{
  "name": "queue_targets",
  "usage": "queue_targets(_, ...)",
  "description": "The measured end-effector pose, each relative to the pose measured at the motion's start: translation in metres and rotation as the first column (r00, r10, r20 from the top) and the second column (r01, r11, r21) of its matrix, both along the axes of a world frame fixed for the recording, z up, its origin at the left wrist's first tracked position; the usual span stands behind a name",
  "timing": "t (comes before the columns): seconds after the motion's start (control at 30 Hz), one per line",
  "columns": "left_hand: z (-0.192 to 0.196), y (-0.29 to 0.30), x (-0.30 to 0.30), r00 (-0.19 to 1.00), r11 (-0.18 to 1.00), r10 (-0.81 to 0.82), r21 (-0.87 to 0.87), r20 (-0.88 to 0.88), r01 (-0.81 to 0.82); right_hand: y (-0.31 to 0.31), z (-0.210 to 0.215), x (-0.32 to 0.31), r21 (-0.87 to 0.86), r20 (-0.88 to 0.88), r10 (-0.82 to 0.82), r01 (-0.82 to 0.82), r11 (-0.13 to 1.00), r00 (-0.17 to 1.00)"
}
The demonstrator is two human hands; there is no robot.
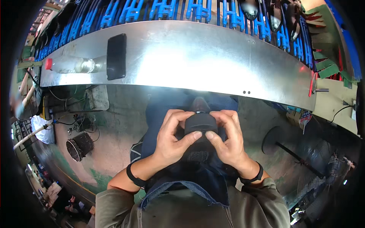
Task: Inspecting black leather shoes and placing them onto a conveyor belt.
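Note:
Between my two hands, over my lap, is a black rounded piece (200, 124) with a thick curved edge, like the heel end of a shoe; its exact kind is not clear. My left hand (173, 133) grips its left side, thumb on the near edge and fingers at the far top. My right hand (229, 136) mirrors this on the right side, the two thumb tips close together. Below it, a dark mesh-patterned surface (198, 155) shows between my wrists. Black bands circle both wrists.
A metal bench top (213, 57) spans the space ahead, carrying a black phone (116, 57) and a clear bottle with a red cap (72, 64). Behind stand blue racks (163, 9), with shiny black shoes (275, 17) at right. A black bucket (79, 147) and a floor fan (323, 174) flank me.

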State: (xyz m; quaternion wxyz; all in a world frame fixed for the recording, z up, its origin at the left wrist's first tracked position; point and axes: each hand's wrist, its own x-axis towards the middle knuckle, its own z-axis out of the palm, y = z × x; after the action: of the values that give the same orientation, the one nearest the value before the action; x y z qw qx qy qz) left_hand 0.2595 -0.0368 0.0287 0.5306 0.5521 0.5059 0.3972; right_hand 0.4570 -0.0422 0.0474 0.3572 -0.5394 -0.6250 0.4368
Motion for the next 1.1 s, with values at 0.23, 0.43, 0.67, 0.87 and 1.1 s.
queue_targets(0.23, -0.005, 0.021, -0.002, 0.985, 0.967, -0.151, -0.194, 0.086, 0.165, 0.024, -0.010, 0.010, -0.181, -0.128, 0.047, -0.070, 0.981, 0.991)
queue_targets(0.43, 0.011, 0.053, -0.002, 0.856, 0.928, -0.190, 0.196, -0.481, 0.316, 0.034, -0.014, 0.018, -0.222, -0.100, 0.015, -0.037, 0.974, 0.995)
queue_targets(0.67, 0.004, 0.055, -0.004, 0.913, 0.906, -0.380, 0.139, -0.149, 0.400, 0.025, -0.027, 0.027, -0.341, -0.548, -0.057, -0.160, 0.927, 0.835)
queue_targets(0.87, 0.047, -0.014, -0.004, 0.930, 0.863, -0.358, 0.411, 0.087, 0.294, -0.026, 0.016, 0.020, 0.068, -0.527, 0.384, -0.413, 0.908, 0.759)
queue_targets(1.1, 0.045, -0.045, 0.012, 0.873, 0.842, -0.480, 0.330, 0.093, 0.427, -0.080, 0.017, 0.000, 0.300, -0.429, 0.282, -0.160, 0.941, 0.858)
